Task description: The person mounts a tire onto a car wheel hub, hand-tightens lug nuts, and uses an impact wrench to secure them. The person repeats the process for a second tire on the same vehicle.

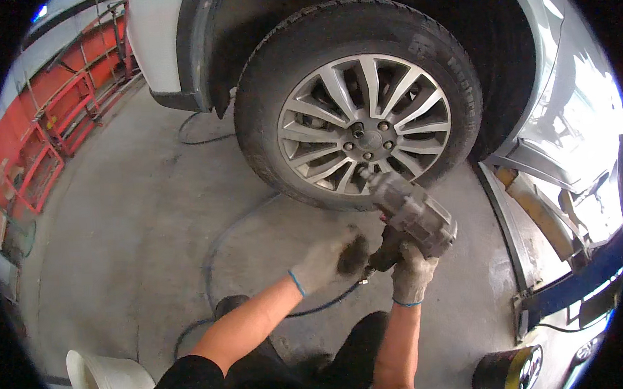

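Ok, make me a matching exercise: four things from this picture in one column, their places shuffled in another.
Things:
1. Impact wrench
2. White bucket
3. Air hose
4. Alloy wheel

Places:
A. Curving over the floor
B. Mounted on the vehicle
C. Gripped by the right hand
D. Lower left of the picture

Pairs: 1-C, 2-D, 3-A, 4-B

In front of you, the black tyre (259, 113) carries raised lettering (465, 83) that curves down the right part of its sidewall, the clearest print in your view. Higher on that sidewall you see another raised mark (424, 47), too faint to make out. At your lower right, a black cylinder with a yellow band (496, 373) shows pale markings on its round end, too small to read.
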The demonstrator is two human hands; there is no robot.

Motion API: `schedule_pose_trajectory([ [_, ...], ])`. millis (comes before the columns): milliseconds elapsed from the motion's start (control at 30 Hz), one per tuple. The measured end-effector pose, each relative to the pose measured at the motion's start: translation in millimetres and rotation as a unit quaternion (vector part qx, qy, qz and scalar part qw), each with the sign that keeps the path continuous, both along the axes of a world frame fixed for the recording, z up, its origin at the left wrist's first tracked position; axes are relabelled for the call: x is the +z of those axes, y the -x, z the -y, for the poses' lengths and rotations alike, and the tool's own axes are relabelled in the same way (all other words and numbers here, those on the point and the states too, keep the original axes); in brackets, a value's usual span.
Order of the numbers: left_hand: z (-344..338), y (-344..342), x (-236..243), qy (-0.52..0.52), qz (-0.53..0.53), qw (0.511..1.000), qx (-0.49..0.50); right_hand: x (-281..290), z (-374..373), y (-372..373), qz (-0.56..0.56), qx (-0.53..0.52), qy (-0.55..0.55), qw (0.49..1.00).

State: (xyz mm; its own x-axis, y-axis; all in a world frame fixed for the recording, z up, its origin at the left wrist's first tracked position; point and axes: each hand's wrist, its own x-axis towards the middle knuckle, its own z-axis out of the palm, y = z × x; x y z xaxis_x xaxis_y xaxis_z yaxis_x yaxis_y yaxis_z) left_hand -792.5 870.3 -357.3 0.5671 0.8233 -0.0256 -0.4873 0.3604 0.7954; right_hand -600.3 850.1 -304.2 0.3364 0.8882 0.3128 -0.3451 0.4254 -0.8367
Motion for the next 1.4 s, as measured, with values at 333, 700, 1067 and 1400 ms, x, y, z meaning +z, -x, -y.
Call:
schedule_pose_trajectory([
  [333, -51, -54, 133, 0.065, 0.044, 0.936, 0.342, 18, -26, 23, 0.222, -0.045, 0.127, 0.966],
  [700, -106, -48, 132, 0.050, 0.061, 0.940, 0.333, 23, -33, -12, 0.440, -0.102, -0.035, 0.891],
  [1067, -158, -73, 77, 0.116, 0.125, 0.965, 0.197, 4, -55, -31, 0.540, -0.121, 0.035, 0.832],
  [1400, -169, -73, 63, 0.094, 0.060, 0.976, 0.185, -2, -54, -14, 0.498, -0.133, 0.092, 0.852],
])
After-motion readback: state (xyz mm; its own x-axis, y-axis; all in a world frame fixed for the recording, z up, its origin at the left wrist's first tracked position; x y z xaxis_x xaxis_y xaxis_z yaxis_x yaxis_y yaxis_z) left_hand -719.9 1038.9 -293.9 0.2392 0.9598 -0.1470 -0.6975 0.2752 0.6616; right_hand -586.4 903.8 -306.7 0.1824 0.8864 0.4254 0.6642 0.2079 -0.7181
